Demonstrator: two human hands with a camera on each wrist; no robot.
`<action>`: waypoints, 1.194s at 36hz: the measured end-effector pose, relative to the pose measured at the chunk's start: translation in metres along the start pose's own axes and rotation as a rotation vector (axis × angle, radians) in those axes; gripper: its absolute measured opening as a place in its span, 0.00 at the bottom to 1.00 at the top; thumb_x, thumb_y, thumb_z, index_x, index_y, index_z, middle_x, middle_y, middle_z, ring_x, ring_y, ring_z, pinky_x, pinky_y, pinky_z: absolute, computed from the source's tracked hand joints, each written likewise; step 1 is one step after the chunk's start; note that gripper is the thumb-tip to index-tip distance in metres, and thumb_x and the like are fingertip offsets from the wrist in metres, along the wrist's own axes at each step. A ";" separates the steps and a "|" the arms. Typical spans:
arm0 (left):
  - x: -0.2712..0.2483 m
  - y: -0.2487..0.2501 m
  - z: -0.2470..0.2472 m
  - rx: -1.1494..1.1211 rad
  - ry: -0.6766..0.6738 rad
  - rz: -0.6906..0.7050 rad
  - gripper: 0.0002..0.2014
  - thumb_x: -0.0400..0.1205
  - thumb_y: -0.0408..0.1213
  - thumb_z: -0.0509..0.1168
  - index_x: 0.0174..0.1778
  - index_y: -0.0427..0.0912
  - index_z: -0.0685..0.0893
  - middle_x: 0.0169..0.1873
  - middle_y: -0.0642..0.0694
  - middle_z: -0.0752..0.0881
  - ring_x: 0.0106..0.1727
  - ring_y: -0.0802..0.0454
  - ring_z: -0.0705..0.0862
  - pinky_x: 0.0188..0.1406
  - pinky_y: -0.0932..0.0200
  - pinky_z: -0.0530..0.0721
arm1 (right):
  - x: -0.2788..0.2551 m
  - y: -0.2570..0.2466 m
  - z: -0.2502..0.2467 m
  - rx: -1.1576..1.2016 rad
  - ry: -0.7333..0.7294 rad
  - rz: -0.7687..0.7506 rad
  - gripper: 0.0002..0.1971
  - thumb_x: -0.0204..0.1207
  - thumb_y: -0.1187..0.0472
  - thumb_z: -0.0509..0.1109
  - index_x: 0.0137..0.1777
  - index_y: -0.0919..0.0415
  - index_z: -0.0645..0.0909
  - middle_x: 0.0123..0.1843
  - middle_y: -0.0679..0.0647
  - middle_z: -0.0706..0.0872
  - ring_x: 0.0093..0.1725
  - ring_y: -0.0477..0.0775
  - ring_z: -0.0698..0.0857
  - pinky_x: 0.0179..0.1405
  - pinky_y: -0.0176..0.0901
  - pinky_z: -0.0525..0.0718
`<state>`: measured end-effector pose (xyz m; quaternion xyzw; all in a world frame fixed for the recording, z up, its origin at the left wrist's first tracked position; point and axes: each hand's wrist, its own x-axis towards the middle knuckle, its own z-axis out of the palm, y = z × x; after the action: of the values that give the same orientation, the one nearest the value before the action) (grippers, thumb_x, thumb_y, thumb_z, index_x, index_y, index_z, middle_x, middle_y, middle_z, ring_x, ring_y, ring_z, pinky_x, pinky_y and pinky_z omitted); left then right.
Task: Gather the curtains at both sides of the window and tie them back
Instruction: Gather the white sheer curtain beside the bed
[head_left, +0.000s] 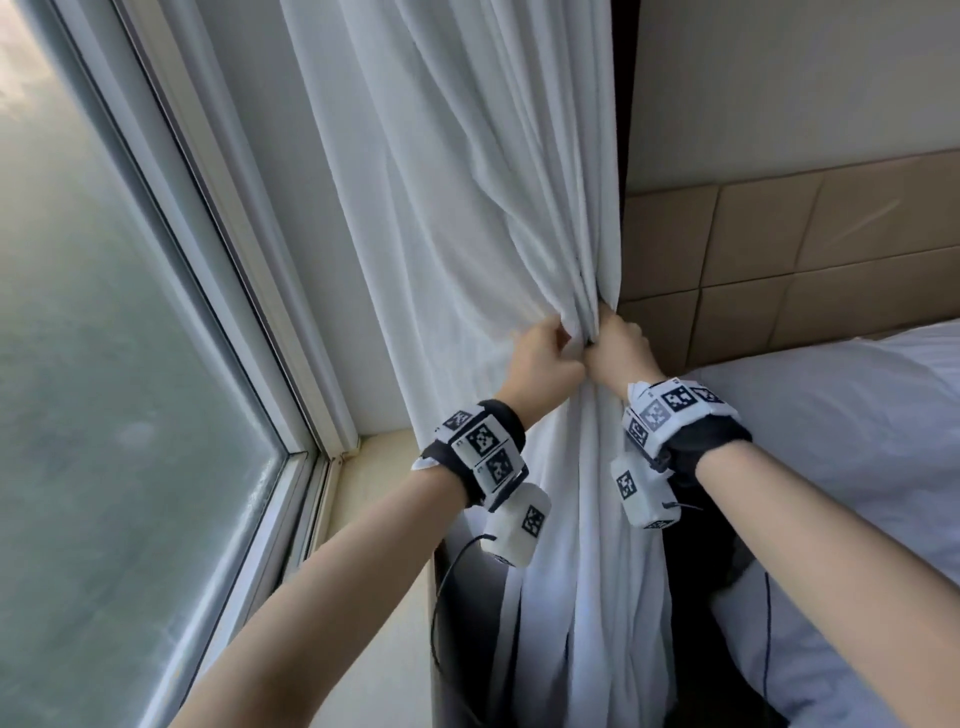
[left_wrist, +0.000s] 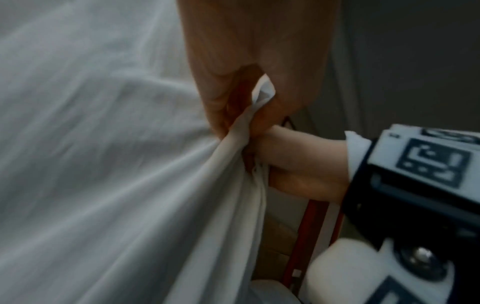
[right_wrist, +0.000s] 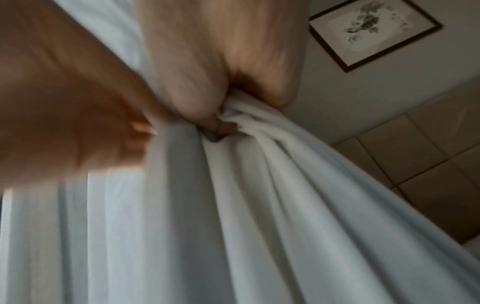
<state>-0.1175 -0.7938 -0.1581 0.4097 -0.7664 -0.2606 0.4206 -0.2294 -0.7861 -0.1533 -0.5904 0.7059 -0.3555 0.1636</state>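
Gripping the white curtain (head_left: 467, 218): left hand (head_left: 543, 358) and right hand (head_left: 618, 351) (fists touching).

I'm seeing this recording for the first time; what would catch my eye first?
Both hands, left hand and right hand, side by side, bunching the white curtain in a tight grip right of the window. Behind it, a tan padded headboard and a white bed.
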 end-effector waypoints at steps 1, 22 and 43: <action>0.000 -0.002 0.003 -0.002 -0.051 -0.037 0.11 0.81 0.31 0.59 0.32 0.43 0.71 0.28 0.50 0.75 0.30 0.53 0.73 0.27 0.63 0.70 | 0.001 0.002 -0.003 0.012 -0.032 0.001 0.28 0.77 0.61 0.65 0.78 0.53 0.66 0.68 0.69 0.79 0.67 0.74 0.76 0.65 0.52 0.75; -0.013 -0.044 -0.025 -0.667 -0.633 -0.306 0.28 0.78 0.19 0.55 0.72 0.43 0.78 0.63 0.46 0.82 0.69 0.48 0.78 0.74 0.49 0.73 | 0.021 0.011 -0.008 0.303 -0.192 0.036 0.33 0.62 0.48 0.81 0.66 0.60 0.81 0.59 0.54 0.87 0.61 0.53 0.85 0.68 0.48 0.79; 0.045 -0.079 -0.075 -0.637 -0.063 -0.568 0.26 0.84 0.62 0.52 0.62 0.47 0.81 0.62 0.46 0.84 0.64 0.49 0.81 0.68 0.52 0.72 | 0.003 0.005 0.004 0.469 -0.402 -0.078 0.19 0.75 0.64 0.75 0.64 0.52 0.79 0.55 0.41 0.86 0.59 0.42 0.84 0.69 0.39 0.74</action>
<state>-0.0349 -0.8783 -0.1592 0.4459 -0.5171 -0.6021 0.4139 -0.2307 -0.7902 -0.1588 -0.6218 0.5348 -0.3910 0.4177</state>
